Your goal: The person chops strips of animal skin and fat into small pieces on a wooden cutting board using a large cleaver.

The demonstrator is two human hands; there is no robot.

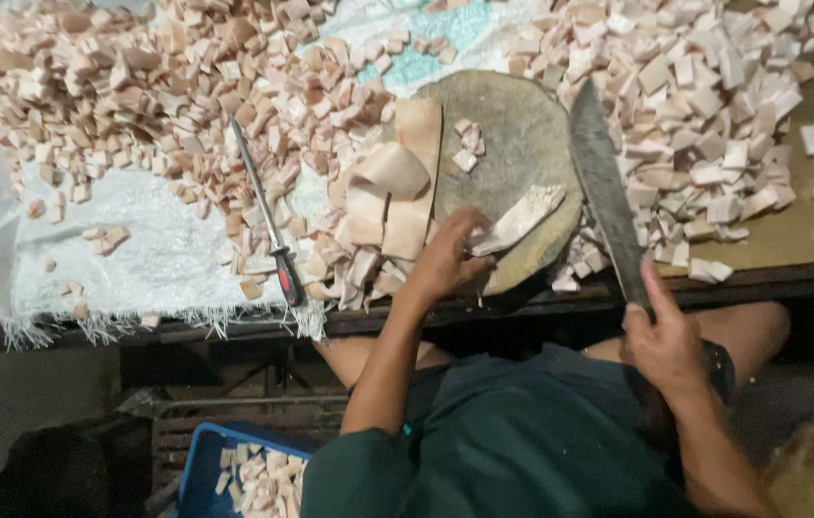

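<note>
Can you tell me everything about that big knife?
The big knife is a cleaver with a long, broad, dark grey metal blade that looks worn and dull. It lies flat at the right edge of the round wooden chopping block, tip pointing away from the person, with pale cut pieces beside it. The right hand grips its handle, which the hand mostly hides.

Hemmed in on both sides by heaps of cut pale cubes [186, 86], with curled strips [392, 192] crowding the round chopping block [522, 134] at its left edge. Open only across the block's bare top and the white sacking [148, 240] beyond the sharpening steel [268, 225]. Barred on the right by the long cleaver blade [603, 187].
</note>
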